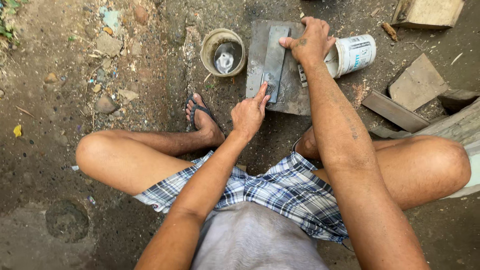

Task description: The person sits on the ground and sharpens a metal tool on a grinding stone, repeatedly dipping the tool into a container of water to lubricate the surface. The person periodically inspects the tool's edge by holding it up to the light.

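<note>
Head view: your left hand [248,112] and right hand [311,41] press extended fingers on the flat blade [274,62], pinning it flush against the grey slab [292,90] beneath.

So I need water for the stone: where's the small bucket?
The small bucket stands on the ground left of the grey slab, just beyond the sandalled foot.
</note>
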`<state>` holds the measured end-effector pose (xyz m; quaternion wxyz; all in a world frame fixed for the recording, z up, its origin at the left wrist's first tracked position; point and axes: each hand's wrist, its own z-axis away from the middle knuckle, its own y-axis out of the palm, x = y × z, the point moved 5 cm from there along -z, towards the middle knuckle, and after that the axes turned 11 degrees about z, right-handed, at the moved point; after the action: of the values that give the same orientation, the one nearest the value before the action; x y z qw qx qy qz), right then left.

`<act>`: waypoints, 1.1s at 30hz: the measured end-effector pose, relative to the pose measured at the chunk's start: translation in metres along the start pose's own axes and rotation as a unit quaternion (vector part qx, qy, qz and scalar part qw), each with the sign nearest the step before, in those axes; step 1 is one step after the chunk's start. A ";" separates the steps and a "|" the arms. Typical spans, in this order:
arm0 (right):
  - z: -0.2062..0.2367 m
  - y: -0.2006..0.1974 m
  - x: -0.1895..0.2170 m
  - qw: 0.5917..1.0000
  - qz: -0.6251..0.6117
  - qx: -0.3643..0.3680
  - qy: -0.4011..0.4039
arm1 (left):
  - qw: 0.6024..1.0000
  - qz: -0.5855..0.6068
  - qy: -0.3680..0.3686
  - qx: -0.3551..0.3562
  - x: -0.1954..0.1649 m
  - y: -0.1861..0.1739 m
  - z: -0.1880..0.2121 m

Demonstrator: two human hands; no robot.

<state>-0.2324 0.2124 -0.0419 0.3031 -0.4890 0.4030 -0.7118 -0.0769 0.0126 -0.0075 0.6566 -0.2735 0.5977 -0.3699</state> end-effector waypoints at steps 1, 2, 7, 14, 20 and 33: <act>0.000 0.001 0.000 1.000 0.000 -0.002 -0.005 | 1.000 -0.011 -0.002 0.007 0.001 0.002 0.000; 0.000 0.001 -0.001 1.000 -0.001 -0.010 -0.011 | 1.000 -0.023 0.001 0.011 0.001 0.004 -0.001; -0.002 0.006 -0.006 1.000 0.008 -0.013 -0.010 | 0.997 -0.009 0.070 -0.030 -0.002 0.008 -0.017; -0.008 0.006 -0.008 0.997 -0.022 -0.068 -0.032 | 0.990 -0.055 0.119 -0.049 -0.003 0.014 -0.021; -0.010 0.017 -0.011 0.999 -0.016 -0.035 -0.035 | 0.991 0.004 0.125 -0.054 0.000 0.014 -0.016; -0.007 0.008 -0.007 0.999 0.015 -0.029 -0.031 | 0.990 -0.008 0.132 -0.056 0.006 0.006 -0.036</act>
<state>-0.2366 0.2164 -0.0530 0.3116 -0.5130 0.4211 -0.6800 -0.1113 0.0146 -0.0210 0.5525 -0.2633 0.6966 -0.3745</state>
